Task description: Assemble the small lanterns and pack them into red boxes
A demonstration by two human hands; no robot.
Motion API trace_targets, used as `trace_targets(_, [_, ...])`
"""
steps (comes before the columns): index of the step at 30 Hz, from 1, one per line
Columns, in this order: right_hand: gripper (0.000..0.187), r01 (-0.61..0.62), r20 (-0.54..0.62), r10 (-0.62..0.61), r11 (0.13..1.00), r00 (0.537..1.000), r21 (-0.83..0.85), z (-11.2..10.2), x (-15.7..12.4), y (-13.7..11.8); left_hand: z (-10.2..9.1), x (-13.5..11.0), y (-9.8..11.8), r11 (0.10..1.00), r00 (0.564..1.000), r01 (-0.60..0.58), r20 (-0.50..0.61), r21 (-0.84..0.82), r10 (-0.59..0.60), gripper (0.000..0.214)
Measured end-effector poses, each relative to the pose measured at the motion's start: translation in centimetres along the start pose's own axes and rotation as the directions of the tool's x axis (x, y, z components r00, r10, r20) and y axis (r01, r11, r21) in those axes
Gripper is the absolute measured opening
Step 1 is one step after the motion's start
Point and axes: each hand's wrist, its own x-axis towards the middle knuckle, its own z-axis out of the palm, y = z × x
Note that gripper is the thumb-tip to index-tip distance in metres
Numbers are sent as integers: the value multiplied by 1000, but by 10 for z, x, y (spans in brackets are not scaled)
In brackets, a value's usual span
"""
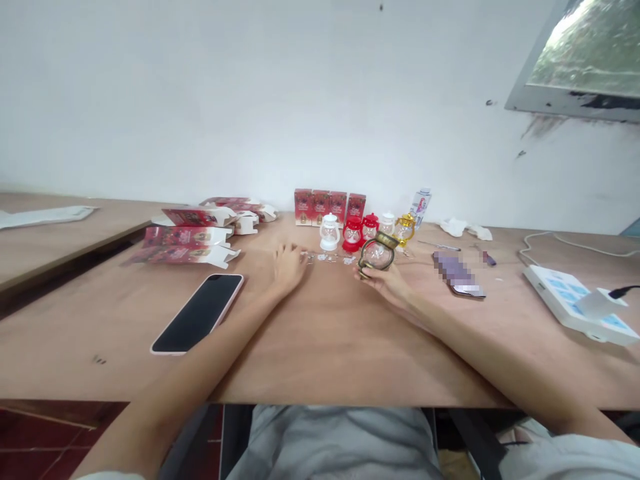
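My right hand [390, 283] grips a small bronze-coloured lantern [377, 255] with a clear globe, tilted and held just above the table. My left hand [290, 268] rests on the table with bent, slightly spread fingers. Its fingertips are beside small silvery pieces [323, 257], too tiny to make out; I see nothing held in it. Behind the hands stand a white lantern [329, 233], red lanterns [353, 235], a second white lantern [387, 223] and a gold lantern [405, 229].
Several red printed boxes [321, 207] stand by the wall. Unfolded cartons [187, 245] lie at the left, near a phone [197, 315]. To the right are a clear bottle [421, 205], crumpled tissues [454, 227], a purple-covered item [455, 272] and a white power strip [575, 303].
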Motion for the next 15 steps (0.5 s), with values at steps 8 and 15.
trace_targets(8, [55, 17, -31, -16, 1000, 999, 19, 10, 4, 21, 4, 17, -9, 999, 996, -20, 85, 37, 17, 24])
trace_targets(15, [62, 107, -33, -107, 994, 994, -6, 11, 1, 22, 3, 18, -8, 998, 989, 55, 135, -6, -54, 19])
